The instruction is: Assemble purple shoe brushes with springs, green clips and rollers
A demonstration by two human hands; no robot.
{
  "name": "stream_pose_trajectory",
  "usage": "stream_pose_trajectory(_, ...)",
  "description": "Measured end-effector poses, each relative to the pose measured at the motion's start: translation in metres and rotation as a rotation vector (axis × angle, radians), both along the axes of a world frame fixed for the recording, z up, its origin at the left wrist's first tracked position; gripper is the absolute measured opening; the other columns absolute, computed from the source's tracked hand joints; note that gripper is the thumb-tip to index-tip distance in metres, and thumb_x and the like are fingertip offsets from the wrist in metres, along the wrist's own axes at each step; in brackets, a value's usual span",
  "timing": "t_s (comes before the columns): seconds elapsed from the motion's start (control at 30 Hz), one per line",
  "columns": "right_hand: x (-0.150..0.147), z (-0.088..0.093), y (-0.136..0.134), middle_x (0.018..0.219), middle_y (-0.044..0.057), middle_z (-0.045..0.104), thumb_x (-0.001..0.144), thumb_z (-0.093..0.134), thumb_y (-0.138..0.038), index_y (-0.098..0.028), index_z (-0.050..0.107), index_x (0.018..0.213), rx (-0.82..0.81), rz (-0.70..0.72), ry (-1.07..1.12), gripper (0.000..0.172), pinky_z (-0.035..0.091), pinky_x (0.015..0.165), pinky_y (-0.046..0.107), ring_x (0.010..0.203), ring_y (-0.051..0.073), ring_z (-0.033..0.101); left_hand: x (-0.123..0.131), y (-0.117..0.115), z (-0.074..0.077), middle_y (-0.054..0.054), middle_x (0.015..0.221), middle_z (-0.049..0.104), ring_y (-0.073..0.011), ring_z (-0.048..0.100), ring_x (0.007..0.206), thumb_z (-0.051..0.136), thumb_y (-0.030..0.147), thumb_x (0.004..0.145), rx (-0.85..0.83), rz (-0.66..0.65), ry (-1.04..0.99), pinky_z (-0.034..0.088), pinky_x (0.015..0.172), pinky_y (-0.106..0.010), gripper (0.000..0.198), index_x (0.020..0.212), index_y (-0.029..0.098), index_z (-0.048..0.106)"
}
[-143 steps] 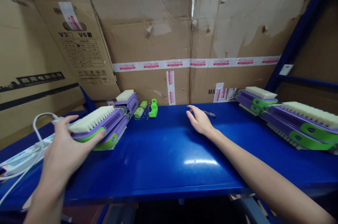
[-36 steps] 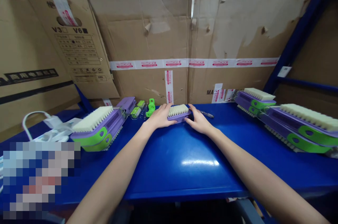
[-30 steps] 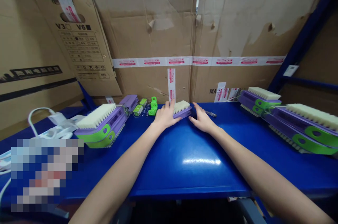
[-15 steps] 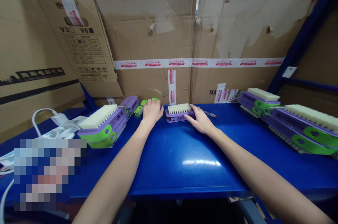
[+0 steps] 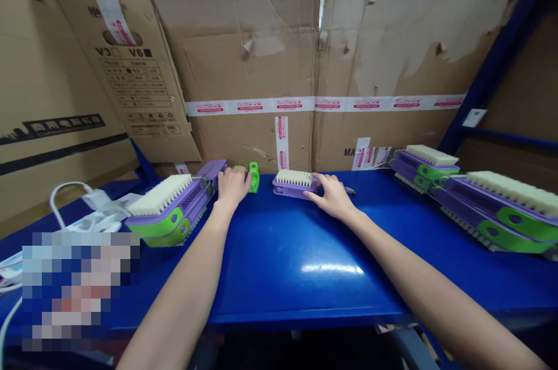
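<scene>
Fingers of our left hand [image 5: 233,188] bend down by a small green piece [image 5: 239,168], and we cannot tell if they hold it. Just right of our thumb we see a bright green clip [image 5: 254,183]. Next, toward the back of our blue table [image 5: 270,254], is a purple brush [image 5: 294,181] with its white bristles up. Our right hand [image 5: 333,198] holds its right end between thumb and fingers. Past that hand a pen [image 5: 350,190] peeks out. Farther right, we see more purple and green brushes [image 5: 475,198].
</scene>
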State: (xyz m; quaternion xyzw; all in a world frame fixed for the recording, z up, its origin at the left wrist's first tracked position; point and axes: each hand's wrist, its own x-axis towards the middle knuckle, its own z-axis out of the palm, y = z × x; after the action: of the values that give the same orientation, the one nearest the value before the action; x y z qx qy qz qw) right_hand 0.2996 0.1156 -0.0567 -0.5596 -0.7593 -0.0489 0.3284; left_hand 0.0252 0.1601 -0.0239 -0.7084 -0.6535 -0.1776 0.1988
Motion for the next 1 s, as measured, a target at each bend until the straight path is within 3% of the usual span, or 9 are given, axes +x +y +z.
stream_pose_trajectory(0.13,0.001,-0.006,0.003,0.118,0.015,0.057,0.078,0.061,-0.049,-0.017,0.047,0.13,0.001,0.081,0.002,0.063,0.041,0.092,0.044,0.111,0.031,0.049,0.009,-0.001,-0.001,-0.017,0.096,0.068,-0.0325,0.057,0.1,0.031,0.041,0.09,-0.026,-0.093,0.055,0.036,0.083,-0.044,0.043,0.096,0.014,0.064)
stream_pose_trajectory(0.3,0.003,-0.015,0.013,0.125,0.014,0.053,0.078,0.062,-0.037,-0.018,0.04,0.133,-0.026,0.168,0.087,0.063,0.039,0.099,0.043,0.118,0.029,0.048,0.015,-0.004,0.001,-0.018,0.096,0.068,-0.0317,0.059,0.099,0.034,0.037,0.09,-0.099,-0.115,0.088,0.036,0.085,-0.044,0.038,0.1,0.013,0.062)
stream_pose_trajectory(0.5,0.003,-0.015,0.014,0.121,0.014,0.054,0.075,0.063,-0.036,-0.018,0.041,0.132,-0.024,0.126,0.116,0.064,0.039,0.097,0.044,0.116,0.029,0.049,0.02,-0.005,0.0,-0.011,0.094,0.07,-0.0274,0.063,0.094,0.044,0.03,0.087,-0.202,-0.183,0.083,0.037,0.09,-0.041,0.027,0.102,0.018,0.062)
stream_pose_trajectory(0.63,0.001,-0.008,0.008,0.118,0.017,0.054,0.075,0.062,-0.041,-0.015,0.037,0.136,-0.076,0.042,0.051,0.072,0.039,0.094,0.044,0.114,0.032,0.049,0.024,-0.007,-0.003,-0.009,0.097,0.069,-0.0252,0.064,0.094,0.048,0.022,0.084,-0.241,-0.286,0.047,0.042,0.084,-0.035,0.023,0.102,0.021,0.063)
stream_pose_trajectory(0.73,0.0,-0.002,0.003,0.116,0.017,0.053,0.073,0.063,-0.045,-0.016,0.038,0.137,-0.109,-0.042,-0.028,0.075,0.039,0.091,0.044,0.109,0.034,0.049,0.028,-0.007,-0.004,-0.006,0.093,0.069,-0.0225,0.064,0.089,0.053,0.025,0.083,-0.228,-0.382,-0.052,0.045,0.08,-0.031,0.023,0.103,0.021,0.062)
stream_pose_trajectory(0.8,0.0,0.001,0.0,0.115,0.017,0.052,0.072,0.062,-0.045,-0.017,0.038,0.138,-0.123,-0.082,-0.062,0.075,0.038,0.089,0.044,0.108,0.035,0.049,0.031,-0.007,-0.004,-0.006,0.092,0.068,-0.021,0.064,0.088,0.056,0.03,0.082,-0.218,-0.442,-0.125,0.046,0.08,-0.03,0.027,0.106,0.02,0.061)
stream_pose_trajectory(0.9,0.0,0.001,-0.002,0.119,0.018,0.051,0.074,0.061,-0.047,-0.018,0.037,0.139,-0.137,-0.096,-0.066,0.076,0.037,0.089,0.046,0.11,0.036,0.047,0.033,-0.008,-0.004,-0.009,0.108,0.063,-0.0234,0.058,0.104,0.061,0.033,0.079,-0.152,-0.485,-0.137,0.044,0.09,-0.033,0.041,0.117,0.018,0.055)
stream_pose_trajectory(1.0,-0.001,-0.004,0.0,0.125,0.018,0.05,0.074,0.06,-0.054,-0.02,0.034,0.141,-0.143,-0.089,-0.025,0.08,0.034,0.091,0.05,0.115,0.038,0.045,0.032,-0.009,-0.007,-0.016,0.13,0.048,-0.0312,0.045,0.123,0.065,0.037,0.076,-0.131,-0.413,-0.118,0.038,0.1,-0.041,0.068,0.135,0.017,0.039)
